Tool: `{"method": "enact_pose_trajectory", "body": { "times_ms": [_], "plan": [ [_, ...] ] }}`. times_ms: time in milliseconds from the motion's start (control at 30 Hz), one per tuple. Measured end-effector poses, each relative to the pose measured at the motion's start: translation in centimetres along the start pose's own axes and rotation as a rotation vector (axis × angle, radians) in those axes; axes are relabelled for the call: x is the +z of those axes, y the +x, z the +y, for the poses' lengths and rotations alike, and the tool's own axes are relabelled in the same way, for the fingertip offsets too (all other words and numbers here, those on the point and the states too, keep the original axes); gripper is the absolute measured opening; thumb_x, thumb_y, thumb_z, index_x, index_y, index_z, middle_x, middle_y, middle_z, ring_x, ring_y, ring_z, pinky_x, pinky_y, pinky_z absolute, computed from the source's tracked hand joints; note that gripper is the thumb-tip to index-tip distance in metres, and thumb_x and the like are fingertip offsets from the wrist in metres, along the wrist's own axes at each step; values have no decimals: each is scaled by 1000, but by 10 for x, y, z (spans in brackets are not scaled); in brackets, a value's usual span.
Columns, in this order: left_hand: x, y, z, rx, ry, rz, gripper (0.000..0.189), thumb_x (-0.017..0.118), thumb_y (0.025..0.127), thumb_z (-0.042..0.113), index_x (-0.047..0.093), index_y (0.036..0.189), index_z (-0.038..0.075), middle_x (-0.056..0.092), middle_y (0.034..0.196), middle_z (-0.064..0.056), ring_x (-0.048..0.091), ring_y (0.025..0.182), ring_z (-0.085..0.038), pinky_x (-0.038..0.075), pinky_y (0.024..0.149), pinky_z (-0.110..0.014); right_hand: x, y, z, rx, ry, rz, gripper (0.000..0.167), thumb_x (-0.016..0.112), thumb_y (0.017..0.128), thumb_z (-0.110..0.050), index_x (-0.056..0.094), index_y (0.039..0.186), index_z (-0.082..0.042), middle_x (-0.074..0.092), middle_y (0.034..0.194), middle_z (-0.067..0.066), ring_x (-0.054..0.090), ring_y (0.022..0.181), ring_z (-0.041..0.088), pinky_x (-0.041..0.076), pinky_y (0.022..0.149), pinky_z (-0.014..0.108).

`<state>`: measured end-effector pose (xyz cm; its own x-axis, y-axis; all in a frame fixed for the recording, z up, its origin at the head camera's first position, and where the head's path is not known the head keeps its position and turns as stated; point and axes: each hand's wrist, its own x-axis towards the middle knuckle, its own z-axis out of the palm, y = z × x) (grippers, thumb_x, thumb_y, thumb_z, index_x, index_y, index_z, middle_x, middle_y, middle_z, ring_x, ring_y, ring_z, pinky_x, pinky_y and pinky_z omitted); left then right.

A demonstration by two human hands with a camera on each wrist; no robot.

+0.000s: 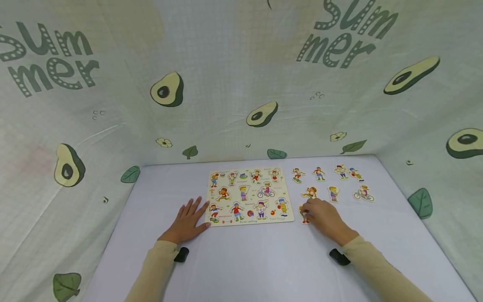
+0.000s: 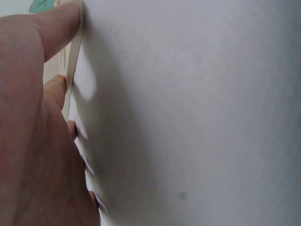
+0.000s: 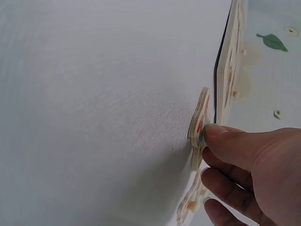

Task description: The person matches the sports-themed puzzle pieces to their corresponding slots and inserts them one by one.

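A flat wooden puzzle board [image 1: 225, 212] printed with children playing sports lies in the middle of the table. My left hand [image 1: 187, 222] rests palm down at its left edge, fingers spread; in the left wrist view, the thumb and a fingertip touch the board's rim [image 2: 74, 59]. To the right of the board, my right hand [image 1: 325, 216] pinches a small wooden puzzle piece [image 1: 303, 216] shaped like a child figure, low at the table. The right wrist view shows the thumb on the face of that piece [image 3: 200, 117]; its far side is partly hidden by fingers.
Several loose figure pieces lie beyond my right hand, among them a cyclist [image 1: 364, 193], a golfer [image 1: 333, 193], a runner [image 1: 310, 192] and a skateboarder [image 1: 298, 175]. White cloth covers the table [image 1: 264, 264]. An avocado-print curtain [image 1: 219, 134] rises behind and at both sides.
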<state>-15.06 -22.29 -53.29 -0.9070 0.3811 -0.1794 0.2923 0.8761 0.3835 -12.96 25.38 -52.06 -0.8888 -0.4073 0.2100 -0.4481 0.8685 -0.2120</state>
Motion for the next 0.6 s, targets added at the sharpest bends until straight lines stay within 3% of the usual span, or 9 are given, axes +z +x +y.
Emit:
{"method": "enact_pose_trajectory", "body": {
  "times_ms": [300, 600],
  "plan": [
    [2, -2, -2, 10, -5, 17, 83, 56, 103, 62, 35, 166, 13, 18, 175, -22, 8, 160, -50, 5, 127, -69, 1, 1, -2, -28, -43, 16, 17, 88, 84, -3, 77, 95, -10, 70, 94, 1, 69, 90, 22, 60, 77, 40],
    [2, 0, -1, -4, 0, 8, 81, 60, 103, 57, 36, 166, 11, 18, 174, -23, 8, 160, -50, 6, 128, -68, -6, 12, -7, -79, -44, 93, 22, 89, 82, 0, 75, 97, -9, 70, 95, 3, 68, 87, 22, 60, 76, 40]
  ]
}}
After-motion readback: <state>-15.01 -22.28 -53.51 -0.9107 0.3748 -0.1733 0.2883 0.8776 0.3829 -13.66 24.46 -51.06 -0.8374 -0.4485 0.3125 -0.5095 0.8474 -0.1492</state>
